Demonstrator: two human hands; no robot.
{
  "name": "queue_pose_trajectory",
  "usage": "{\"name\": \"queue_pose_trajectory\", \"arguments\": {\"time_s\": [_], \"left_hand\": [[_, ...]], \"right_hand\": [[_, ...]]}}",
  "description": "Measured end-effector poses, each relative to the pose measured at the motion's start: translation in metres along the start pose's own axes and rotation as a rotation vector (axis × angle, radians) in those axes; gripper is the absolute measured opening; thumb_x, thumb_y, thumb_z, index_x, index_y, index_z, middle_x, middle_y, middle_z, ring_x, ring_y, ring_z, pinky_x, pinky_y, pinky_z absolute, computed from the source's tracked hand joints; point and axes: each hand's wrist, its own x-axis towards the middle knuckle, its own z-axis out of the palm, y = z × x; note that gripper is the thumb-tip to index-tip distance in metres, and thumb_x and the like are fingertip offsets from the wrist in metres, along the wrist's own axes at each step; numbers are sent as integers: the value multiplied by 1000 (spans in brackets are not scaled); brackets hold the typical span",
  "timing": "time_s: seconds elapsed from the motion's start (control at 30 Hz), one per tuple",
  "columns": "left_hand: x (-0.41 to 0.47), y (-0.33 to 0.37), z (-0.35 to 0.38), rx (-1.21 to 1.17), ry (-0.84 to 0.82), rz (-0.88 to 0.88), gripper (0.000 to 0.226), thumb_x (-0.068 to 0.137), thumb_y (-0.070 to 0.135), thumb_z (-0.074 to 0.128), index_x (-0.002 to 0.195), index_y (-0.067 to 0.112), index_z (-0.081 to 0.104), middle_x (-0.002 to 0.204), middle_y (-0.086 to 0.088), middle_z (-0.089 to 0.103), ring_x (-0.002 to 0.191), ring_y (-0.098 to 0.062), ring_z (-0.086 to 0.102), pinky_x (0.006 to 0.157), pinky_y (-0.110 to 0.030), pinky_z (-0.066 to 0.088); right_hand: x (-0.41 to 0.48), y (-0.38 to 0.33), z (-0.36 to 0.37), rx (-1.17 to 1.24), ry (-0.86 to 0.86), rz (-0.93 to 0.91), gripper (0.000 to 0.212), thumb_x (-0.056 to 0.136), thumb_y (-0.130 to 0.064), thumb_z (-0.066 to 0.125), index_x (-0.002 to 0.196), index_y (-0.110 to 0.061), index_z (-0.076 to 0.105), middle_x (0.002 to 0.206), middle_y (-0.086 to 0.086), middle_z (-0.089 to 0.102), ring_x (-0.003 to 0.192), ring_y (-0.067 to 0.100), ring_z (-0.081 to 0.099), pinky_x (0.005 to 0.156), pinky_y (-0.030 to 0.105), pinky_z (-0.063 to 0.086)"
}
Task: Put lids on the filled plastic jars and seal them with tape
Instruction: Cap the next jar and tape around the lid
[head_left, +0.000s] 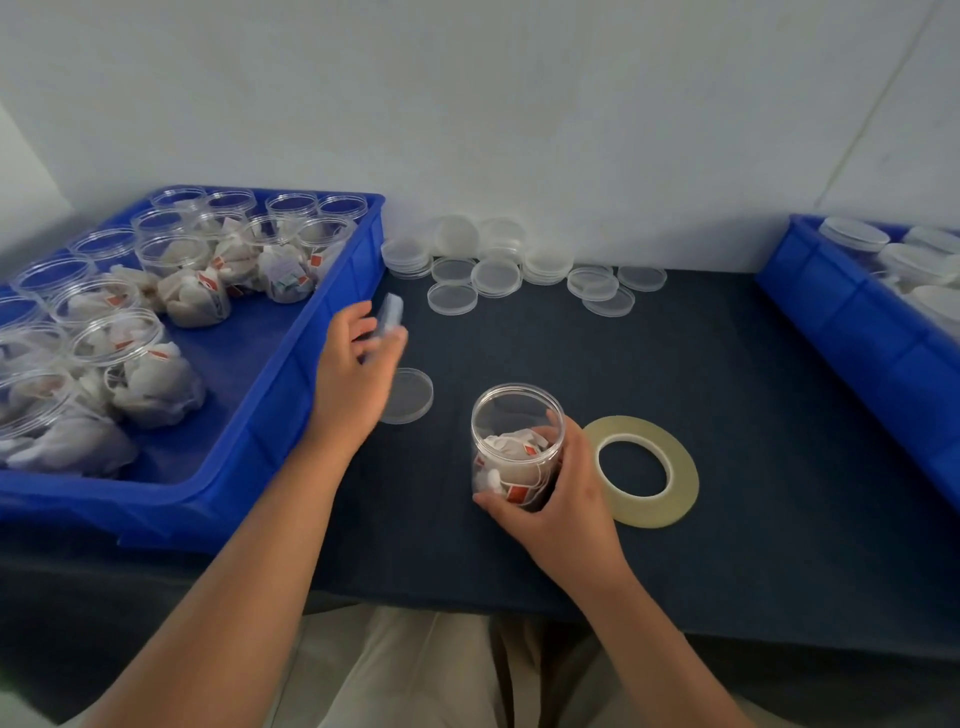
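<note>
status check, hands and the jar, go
Left hand pinching a blurred clear plastic lid. Right hand gripping the open clear plastic jar of tea bags. Nothing blocking its mouth.

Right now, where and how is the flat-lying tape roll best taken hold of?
Likely from above, at the right side of the tape roll: a finger in its open centre, thumb on the outer rim. It lies flat, and the jar held by the right hand crowds its left edge.
</note>
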Motion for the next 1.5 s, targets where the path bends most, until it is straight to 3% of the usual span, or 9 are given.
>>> {"name": "queue_pose_trajectory", "arguments": {"time_s": [0.13,0.3,0.5,0.63,0.77,0.83,1.07,1.2,1.5], "left_hand": [[-24,48,-4,-399,-213,-90,31,102,49,48,129,39,62,103,-11,80,80,-30,79,50,-23,52],[-53,67,6,-133,-396,28,25,109,39,48,118,45,71,89,2,76,55,-16,69,46,-19,47],[-63,60,18,582,-414,238,30,111,40,43,131,49,62,118,24,60,70,2,68,67,-14,43],[-69,60,24,760,-386,353,43,108,54,36,144,41,56,137,16,62,112,3,58,81,-17,40],[-77,70,39,812,-553,327,90,82,92,33,157,43,30,156,10,46,137,-12,51,97,-33,45],[-80,76,47,873,-641,358,97,77,95,37,159,43,26,160,11,39,141,-14,47,99,-36,45],[-82,86,64,1047,-682,533,77,96,72,47,157,26,35,162,5,38,149,-19,32,113,-42,38],[-74,83,53,948,-742,370,66,100,65,41,155,30,31,161,7,37,143,-17,41,108,-39,40],[-66,82,52,892,-850,394,41,97,55,44,134,36,39,141,12,50,128,-16,49,99,-37,43]], "right_hand": [[0,0,0,-18,6,-8,96,68,-62,90,141,-56,28,134,-38,46,129,-5,52,101,9,46],[-1,-1,1,-20,19,-14,96,69,-61,90,137,-67,22,132,-39,47,127,-5,53,98,8,44],[-1,-2,1,0,0,24,99,71,-58,91,150,-41,34,138,-33,49,131,-1,52,105,23,51],[-2,-3,0,32,-17,47,99,73,-54,92,152,-36,35,140,-24,52,132,5,55,106,33,54],[-2,-4,0,37,-14,54,93,75,-56,90,148,-40,36,135,-29,53,128,0,56,100,21,54],[-3,-5,1,50,-8,58,93,76,-58,89,149,-41,35,134,-31,52,129,-2,55,100,16,51],[-2,-6,2,19,-22,70,90,77,-64,81,151,-36,38,135,-25,56,127,-1,56,104,27,54],[-3,-7,1,50,-24,59,93,78,-55,89,151,-44,32,139,-27,53,130,0,55,103,29,55],[-1,-5,1,41,-12,15,88,78,-48,91,147,-41,37,133,-24,58,124,4,60,97,28,58]]}}
